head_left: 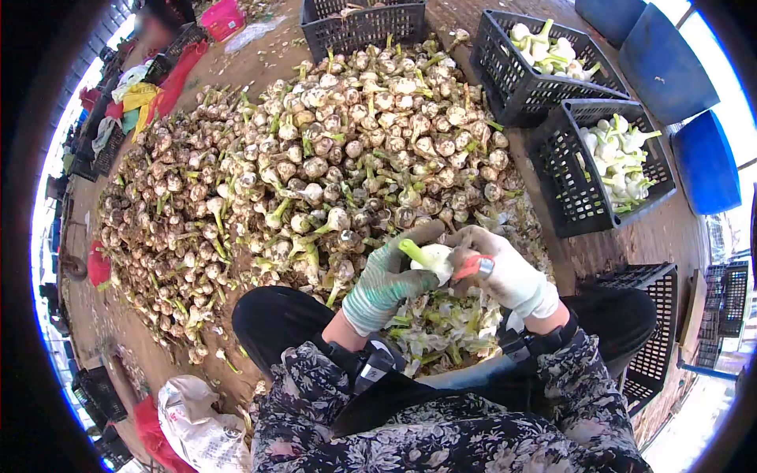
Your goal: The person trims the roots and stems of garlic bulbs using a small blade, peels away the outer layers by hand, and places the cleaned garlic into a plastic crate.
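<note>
My left hand [386, 285], in a striped green and white glove, is closed around a garlic bulb [436, 260] with a short green stem pointing up and left. The bulb's skin is clean and white. My right hand [509, 274], in a soiled white glove, meets it from the right, fingers curled around a small tool with a red-orange handle [475, 266]. The tool's working end is hidden, so its exact kind cannot be told. Below both hands lies a heap of peeled skins and leaf scraps [441, 327] between my knees.
A large pile of unpeeled garlic [315, 150] spreads ahead and left. Two black crates on the right, one farther [516, 83] and one nearer [564, 185], hold white bulbs. Another crate [367, 30] stands behind the pile. A white sack [201, 426] lies lower left. A person [162, 24] is far left.
</note>
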